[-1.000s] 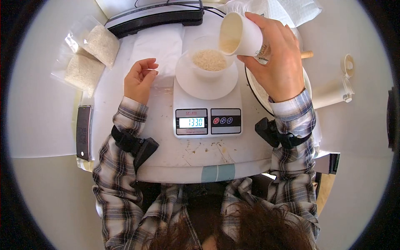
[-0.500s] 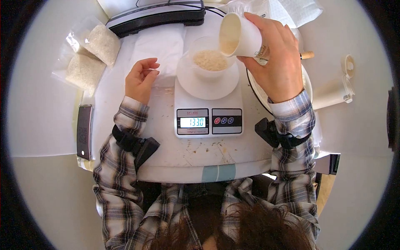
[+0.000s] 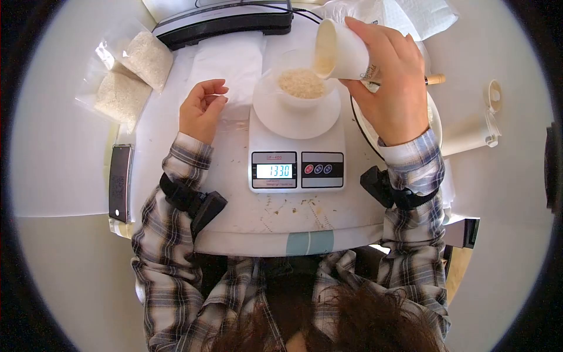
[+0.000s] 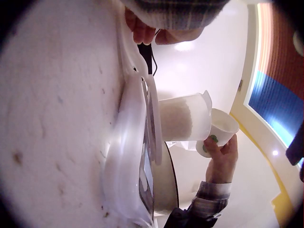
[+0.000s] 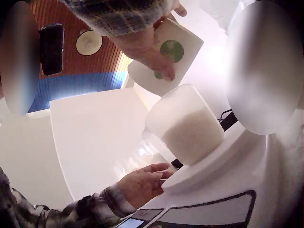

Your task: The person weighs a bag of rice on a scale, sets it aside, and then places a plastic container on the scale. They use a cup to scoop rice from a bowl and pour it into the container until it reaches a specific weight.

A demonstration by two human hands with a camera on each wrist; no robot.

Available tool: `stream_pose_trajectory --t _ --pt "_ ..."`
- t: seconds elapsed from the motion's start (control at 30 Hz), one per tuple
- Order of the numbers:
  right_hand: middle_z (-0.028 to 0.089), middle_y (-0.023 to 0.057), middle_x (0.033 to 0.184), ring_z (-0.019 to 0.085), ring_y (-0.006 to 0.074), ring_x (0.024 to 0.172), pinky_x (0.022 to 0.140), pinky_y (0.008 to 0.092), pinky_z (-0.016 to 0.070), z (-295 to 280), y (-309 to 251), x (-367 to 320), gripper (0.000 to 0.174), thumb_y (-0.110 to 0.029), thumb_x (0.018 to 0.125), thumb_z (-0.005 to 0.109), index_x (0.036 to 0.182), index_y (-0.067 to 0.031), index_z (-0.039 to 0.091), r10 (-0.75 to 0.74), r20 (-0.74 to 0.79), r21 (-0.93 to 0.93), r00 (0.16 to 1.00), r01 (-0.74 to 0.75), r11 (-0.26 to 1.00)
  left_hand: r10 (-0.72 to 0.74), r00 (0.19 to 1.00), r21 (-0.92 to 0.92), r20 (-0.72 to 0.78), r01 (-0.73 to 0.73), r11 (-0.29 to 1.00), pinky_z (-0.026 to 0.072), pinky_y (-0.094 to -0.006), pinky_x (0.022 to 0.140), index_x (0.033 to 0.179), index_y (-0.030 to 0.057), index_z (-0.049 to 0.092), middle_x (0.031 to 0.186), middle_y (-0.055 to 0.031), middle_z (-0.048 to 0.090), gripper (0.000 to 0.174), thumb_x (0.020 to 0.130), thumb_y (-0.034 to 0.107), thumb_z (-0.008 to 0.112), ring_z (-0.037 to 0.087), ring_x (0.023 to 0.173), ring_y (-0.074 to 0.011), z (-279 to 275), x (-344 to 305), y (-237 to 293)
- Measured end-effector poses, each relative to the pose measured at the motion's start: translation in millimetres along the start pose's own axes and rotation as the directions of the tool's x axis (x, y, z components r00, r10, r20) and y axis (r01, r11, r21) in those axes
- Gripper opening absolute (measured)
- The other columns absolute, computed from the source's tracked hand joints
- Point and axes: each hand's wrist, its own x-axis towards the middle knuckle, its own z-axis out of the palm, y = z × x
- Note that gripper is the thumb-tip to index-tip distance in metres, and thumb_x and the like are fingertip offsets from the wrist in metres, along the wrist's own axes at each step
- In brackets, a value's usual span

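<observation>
My right hand (image 3: 393, 82) grips a white paper cup (image 3: 352, 56) with a green print, tilted with its mouth toward a translucent plastic measuring cup (image 5: 166, 111). Rice (image 3: 302, 83) fills the lower part of that measuring cup, which stands upright on the round white platform (image 3: 270, 120) of a kitchen scale (image 3: 296, 141). A little pale grain shows inside the paper cup's mouth. To the left of the scale, my left hand (image 3: 200, 112) rests with fingers loosely bent and nothing in them.
Two clear bags of rice (image 3: 122, 97) lie at the left, above a phone (image 3: 121, 183). White plastic bags (image 3: 226, 61) lie before a black-and-silver appliance (image 3: 226, 23) with a cable. Behind my right hand is a wide dark-rimmed bowl (image 3: 365, 126). Crumbs (image 3: 296, 210) dot the table's front.
Both hands keep nearly the same pose, and the paper cup stays tilted over the measuring cup. The head view has shifted slightly. The scale's lit digits look the same.
</observation>
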Motion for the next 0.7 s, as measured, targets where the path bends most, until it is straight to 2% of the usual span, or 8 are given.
stream_pose_trajectory --t 0.13,0.23,0.6,0.67,0.7 --pt "0.057 0.0068 0.105 0.053 0.0268 0.099 0.092 0.0426 0.0371 -0.6 -3.4 0.5 0.060 -0.003 0.058 0.076 0.115 -0.0125 0.056 -0.018 0.018 -0.072 1.000 0.019 0.997 0.003 1.000 -0.016 -0.003 -0.003 1.000 0.0468 -0.0281 0.086 0.113 -0.0021 0.052 0.104 -0.0106 0.056 0.030 0.083 0.001 0.052 0.054 0.091 -0.0147 0.5 -0.1 -0.6" --pt "0.057 0.0062 0.107 0.052 0.0265 0.101 0.094 0.0427 0.0356 -0.8 -3.6 0.0 0.061 -0.003 0.059 0.076 0.115 -0.0131 0.056 0.010 0.034 -0.019 0.999 -0.009 1.000 0.006 1.000 -0.001 -0.002 -0.006 1.000 0.0468 -0.0283 0.087 0.113 -0.0019 0.052 0.104 -0.0107 0.056 0.030 0.083 0.001 0.052 0.055 0.093 -0.0150 0.7 -0.2 0.6" --pt "0.057 0.0061 0.107 0.052 0.0258 0.100 0.093 0.0408 0.0358 0.7 -2.4 -1.1 0.061 -0.004 0.058 0.076 0.115 -0.0133 0.056 -0.005 0.036 -0.039 0.999 0.006 0.999 0.003 1.000 0.007 -0.011 -0.003 1.000 0.0465 -0.0283 0.086 0.112 -0.0011 0.053 0.103 -0.0096 0.057 0.029 0.083 0.002 0.052 0.054 0.093 -0.0147 1.8 -1.2 1.3" --pt "0.057 0.0061 0.106 0.052 0.0257 0.100 0.092 0.0404 0.0360 0.9 -2.3 -1.5 0.061 -0.004 0.059 0.076 0.115 -0.0132 0.056 -0.002 0.036 -0.053 0.999 0.004 0.999 0.042 0.998 -0.020 -0.038 -0.043 0.999 0.0449 -0.0215 0.078 0.109 -0.0010 0.054 0.098 -0.0064 0.058 0.028 0.082 0.000 0.053 0.053 0.081 -0.0090 3.5 -1.1 0.9" --pt "0.057 0.0062 0.106 0.052 0.0256 0.100 0.092 0.0404 0.0361 0.5 -2.4 -1.1 0.061 -0.003 0.059 0.076 0.115 -0.0134 0.056 0.000 0.026 -0.046 1.000 0.001 0.999 0.042 0.998 -0.020 -0.038 -0.043 0.999 0.0449 -0.0215 0.078 0.109 -0.0010 0.054 0.098 -0.0064 0.058 0.028 0.082 0.000 0.053 0.053 0.081 -0.0090 3.8 -1.1 1.0"
